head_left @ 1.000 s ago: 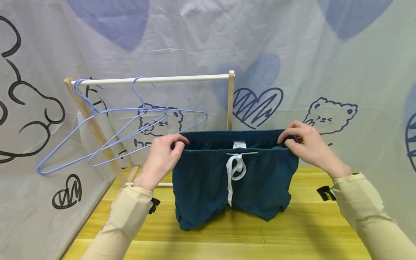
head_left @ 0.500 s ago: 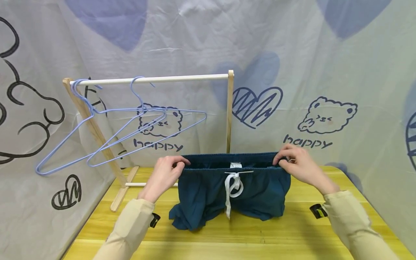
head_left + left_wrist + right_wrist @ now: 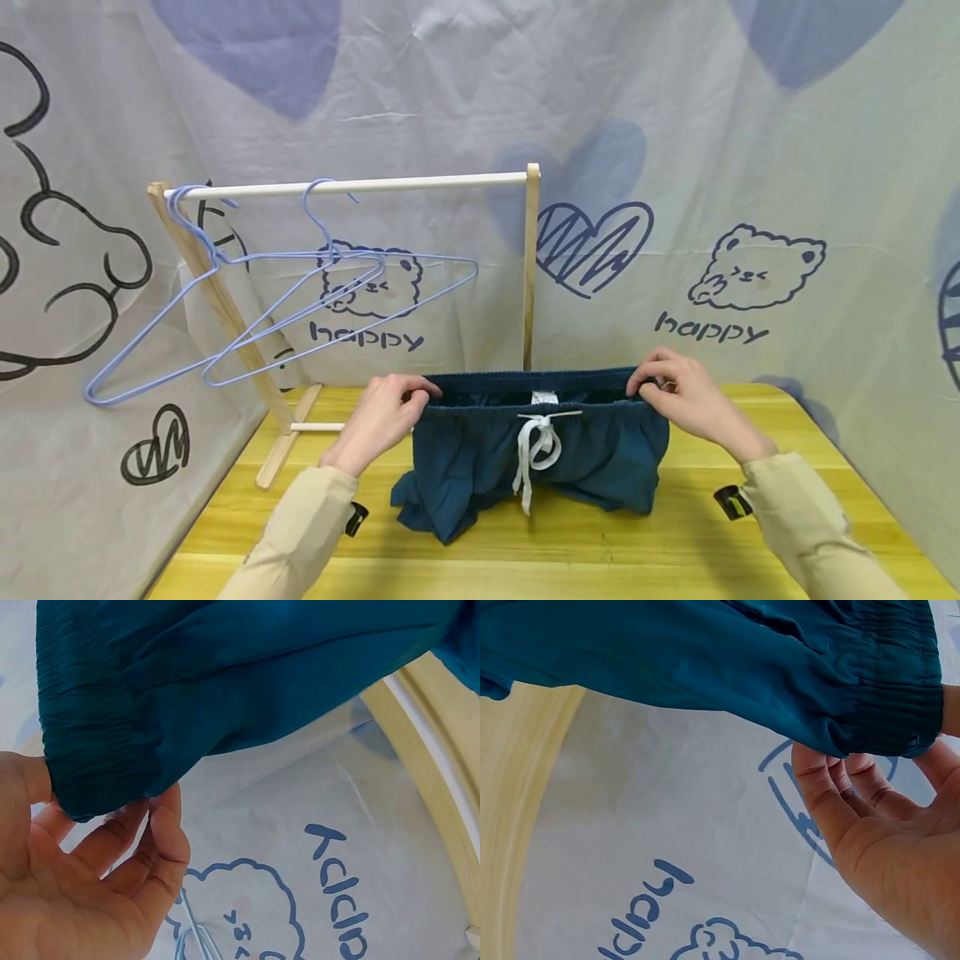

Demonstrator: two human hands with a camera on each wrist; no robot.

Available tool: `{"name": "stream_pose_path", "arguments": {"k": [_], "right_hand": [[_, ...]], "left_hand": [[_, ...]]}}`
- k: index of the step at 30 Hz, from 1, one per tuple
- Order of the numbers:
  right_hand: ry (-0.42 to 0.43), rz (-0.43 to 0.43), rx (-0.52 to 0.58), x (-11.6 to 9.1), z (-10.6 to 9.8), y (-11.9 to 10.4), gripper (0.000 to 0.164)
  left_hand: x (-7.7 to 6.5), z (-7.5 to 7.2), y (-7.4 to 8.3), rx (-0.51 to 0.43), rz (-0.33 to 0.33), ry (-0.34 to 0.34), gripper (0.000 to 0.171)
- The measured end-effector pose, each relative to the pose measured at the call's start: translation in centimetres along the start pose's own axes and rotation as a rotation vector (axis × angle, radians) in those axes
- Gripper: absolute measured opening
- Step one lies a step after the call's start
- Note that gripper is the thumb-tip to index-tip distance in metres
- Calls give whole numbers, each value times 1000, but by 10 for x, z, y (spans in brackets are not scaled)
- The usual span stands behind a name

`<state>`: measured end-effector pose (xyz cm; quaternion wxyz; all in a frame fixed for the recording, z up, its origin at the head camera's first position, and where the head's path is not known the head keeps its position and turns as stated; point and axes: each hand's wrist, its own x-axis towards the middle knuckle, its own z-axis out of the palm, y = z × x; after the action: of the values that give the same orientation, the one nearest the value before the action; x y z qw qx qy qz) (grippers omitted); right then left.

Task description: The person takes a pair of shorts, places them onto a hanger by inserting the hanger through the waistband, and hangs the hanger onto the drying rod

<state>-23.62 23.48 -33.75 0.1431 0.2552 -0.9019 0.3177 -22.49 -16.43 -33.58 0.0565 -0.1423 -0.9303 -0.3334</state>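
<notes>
Dark teal shorts (image 3: 540,458) with a gathered waistband and a white drawstring bow (image 3: 537,446) are held by both ends of the waist, which gapes so that a white label shows inside. My left hand (image 3: 384,417) pinches the left end of the waistband, and my right hand (image 3: 690,400) pinches the right end. The lower part of the legs lies folded on the wooden table (image 3: 570,567). In the left wrist view, the left hand (image 3: 97,870) has thumb and fingers at the elastic edge. The right wrist view shows the right hand (image 3: 892,810) likewise.
Behind and left stands a wooden rack (image 3: 217,292) with a white top rail (image 3: 427,183). Blue wire hangers (image 3: 150,337) hang from the rail. A printed cloth (image 3: 675,125) with bears and hearts closes off the back and sides.
Both hands have lowered the shorts toward the table, and the legs have bunched up on it. The hold on the waistband is the same. The rack and hangers have stayed put.
</notes>
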Motion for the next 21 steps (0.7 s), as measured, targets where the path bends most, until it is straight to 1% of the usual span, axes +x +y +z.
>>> {"name": "stream_pose_path", "arguments": {"k": [2, 3, 5, 7, 8, 9, 10, 12, 14, 15, 16, 17, 18, 19, 21], "right_hand": [[-9, 8, -7, -1, 2, 0, 27], [-14, 10, -10, -2, 3, 0, 26], [-17, 9, -14, -2, 5, -1, 25], [-13, 3, -22, -3, 6, -3, 25], [-10, -3, -26, -4, 6, -4, 24], [-7, -10, -31, -4, 7, -5, 24], [-3, -17, -35, -4, 7, -6, 24], [-3, -36, -52, -5, 7, -7, 25], [-10, -51, -65, -7, 7, -7, 25], [-14, -55, -71, -7, 8, -6, 25], [-18, -58, -74, -8, 7, -6, 25], [-22, -58, -79, -8, 8, -5, 25], [-25, -56, -78, -8, 8, -5, 25], [-28, -53, -79, -9, 8, -5, 25], [-30, -49, -77, -9, 8, -4, 25]], "left_hand": [[-1, 3, -1, 5, -14, -14, 32], [-2, 3, -1, 10, -10, -15, 31], [-4, 3, -2, 27, 29, -1, 29], [-5, 0, -2, 40, 86, 54, 26], [-6, -4, -2, 47, 114, 106, 25], [-5, -8, -2, 55, 145, 175, 24], [-5, -13, -2, 63, 169, 254, 24], [-4, -26, -2, 80, 205, 435, 24], [-3, -39, -5, 112, 225, 609, 27], [-3, -45, -7, 129, 233, 682, 30], [-3, -51, -10, 150, 232, 738, 32], [-4, -56, -13, 166, 225, 783, 35], [-5, -62, -16, 180, 214, 812, 38], [-6, -66, -20, 192, 198, 828, 42], [-8, -75, -26, 201, 156, 836, 48]]}}
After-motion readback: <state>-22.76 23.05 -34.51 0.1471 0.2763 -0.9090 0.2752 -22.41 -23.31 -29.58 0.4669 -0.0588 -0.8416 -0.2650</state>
